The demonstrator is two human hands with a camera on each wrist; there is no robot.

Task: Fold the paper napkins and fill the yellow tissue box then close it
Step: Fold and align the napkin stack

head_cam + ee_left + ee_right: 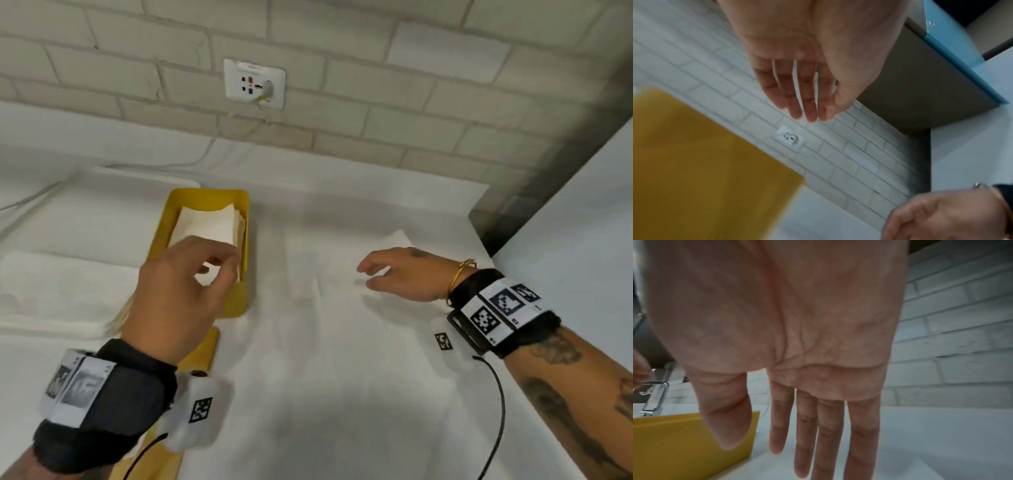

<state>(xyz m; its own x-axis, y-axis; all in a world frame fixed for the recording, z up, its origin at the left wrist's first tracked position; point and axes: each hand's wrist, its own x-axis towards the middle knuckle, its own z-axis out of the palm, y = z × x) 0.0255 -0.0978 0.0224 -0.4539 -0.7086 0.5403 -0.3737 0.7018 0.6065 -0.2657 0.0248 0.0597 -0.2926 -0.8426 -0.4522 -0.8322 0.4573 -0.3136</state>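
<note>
The yellow tissue box [160, 236] stands open on the white table, left of centre, with folded white napkins [205, 221] stacked inside. My left hand [209, 270] hovers over the box's near end, fingers relaxed, holding nothing; the left wrist view shows its empty palm [805, 113] above the blurred box [694, 162]. My right hand [368, 274] is open, palm down, just over a flat white napkin [397, 238] spread on the table. In the right wrist view its fingers [807, 459] are straight, with the box [674, 443] to their left. A yellow lid [202, 349] lies near the box, partly hidden by my left wrist.
A stack of white napkins [51, 291] lies left of the box. A wall socket [253, 84] with a plugged cable is on the brick wall behind. A white cabinet [582, 205] borders the table on the right.
</note>
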